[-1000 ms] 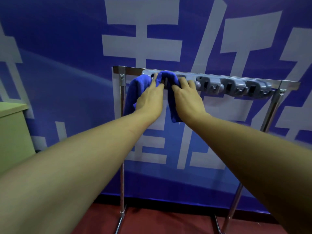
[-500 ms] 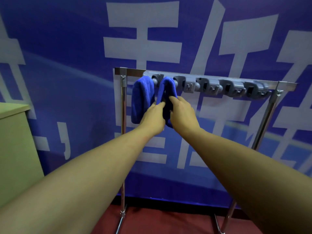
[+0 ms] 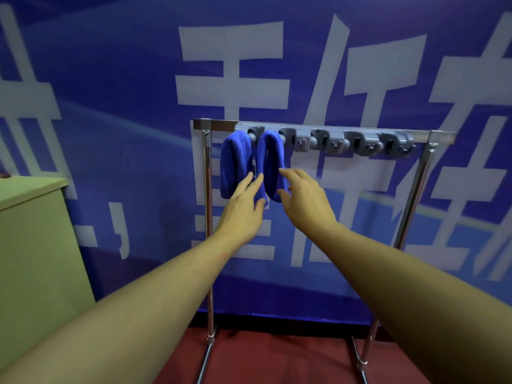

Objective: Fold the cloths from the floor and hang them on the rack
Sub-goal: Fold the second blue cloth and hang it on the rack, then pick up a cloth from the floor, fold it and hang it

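Two folded blue cloths hang side by side at the left end of a metal rack (image 3: 327, 126). The left cloth (image 3: 234, 162) hangs beside the rack's left post. The right cloth (image 3: 271, 162) hangs from a grey clip next to it. My left hand (image 3: 242, 209) is open, its fingertips lying against the lower edge of the right cloth. My right hand (image 3: 303, 202) is open too, fingers spread just at that cloth's right side. Neither hand grips anything.
A grey strip of clips (image 3: 346, 141) runs along the rack's top bar, the ones to the right bare. A green cabinet (image 3: 36, 245) stands at the left. Behind is a blue banner wall (image 3: 110, 79); below is red floor (image 3: 277, 356).
Both hands have slid down from the rack's top bar to the lower part of the right cloth and opened. The cloth now hangs free on its clip.
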Available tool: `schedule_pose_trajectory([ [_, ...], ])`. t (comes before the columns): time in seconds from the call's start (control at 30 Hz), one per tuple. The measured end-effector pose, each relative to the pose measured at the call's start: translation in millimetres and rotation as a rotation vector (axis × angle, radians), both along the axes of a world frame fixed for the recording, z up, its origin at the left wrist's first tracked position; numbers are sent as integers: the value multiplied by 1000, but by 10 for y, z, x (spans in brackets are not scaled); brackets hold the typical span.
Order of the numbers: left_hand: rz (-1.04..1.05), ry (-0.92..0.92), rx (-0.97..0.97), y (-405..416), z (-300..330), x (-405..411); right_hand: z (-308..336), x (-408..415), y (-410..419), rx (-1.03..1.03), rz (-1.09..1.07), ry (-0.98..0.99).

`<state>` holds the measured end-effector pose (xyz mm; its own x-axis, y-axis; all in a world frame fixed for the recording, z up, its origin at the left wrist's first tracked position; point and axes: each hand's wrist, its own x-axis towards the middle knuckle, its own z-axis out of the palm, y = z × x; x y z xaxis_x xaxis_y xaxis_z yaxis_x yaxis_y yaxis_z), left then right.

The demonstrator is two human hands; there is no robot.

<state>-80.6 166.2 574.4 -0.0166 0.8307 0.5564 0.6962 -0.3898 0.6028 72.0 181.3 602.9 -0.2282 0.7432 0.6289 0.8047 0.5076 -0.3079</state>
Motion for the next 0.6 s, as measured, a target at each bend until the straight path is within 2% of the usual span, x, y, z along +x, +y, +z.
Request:
schedule_pose_trajectory([
  [0.1,-9,1,-51,-323,-238,-34,-236,105,-319,-43,-15,4],
  [0.23,5,16,-194,-752,-869,-80,-841,251,-769,-171,-42,11],
  [0.6,-48,81,-794,-1681,-3464,-32,-3376,614,-1764,-722,-51,-225],
])
